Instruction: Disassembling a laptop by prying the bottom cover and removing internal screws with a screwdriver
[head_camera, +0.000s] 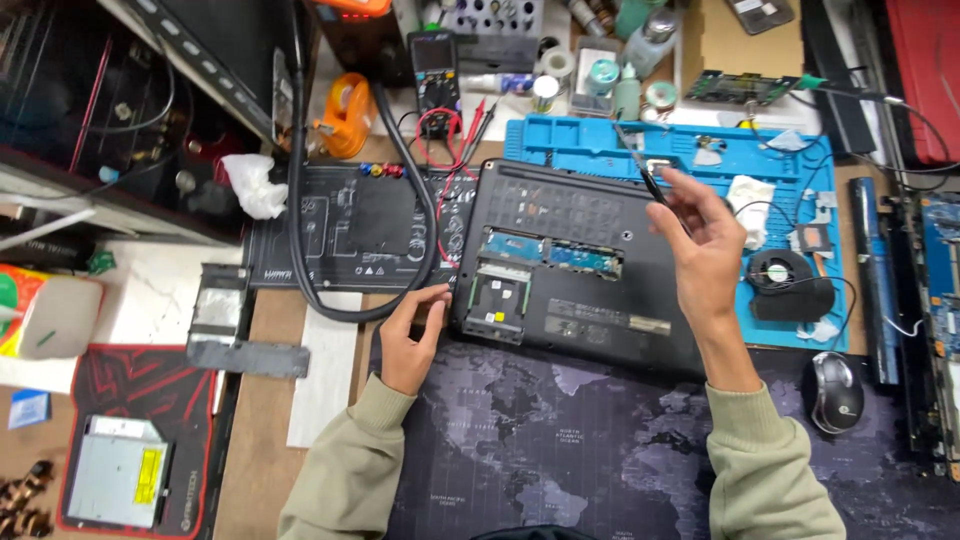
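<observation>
Right hand w/ screwdriver — over laptop

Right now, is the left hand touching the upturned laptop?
Touching. The head view shows the left hand resting its fingertips against the left edge of the black laptop, with no gap visible.

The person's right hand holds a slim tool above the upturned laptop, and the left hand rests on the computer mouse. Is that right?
Not quite. In the head view the left hand rests at the left edge of the upturned laptop; the computer mouse lies untouched at the far right. The right hand does hold a slim tool above the laptop.
</observation>
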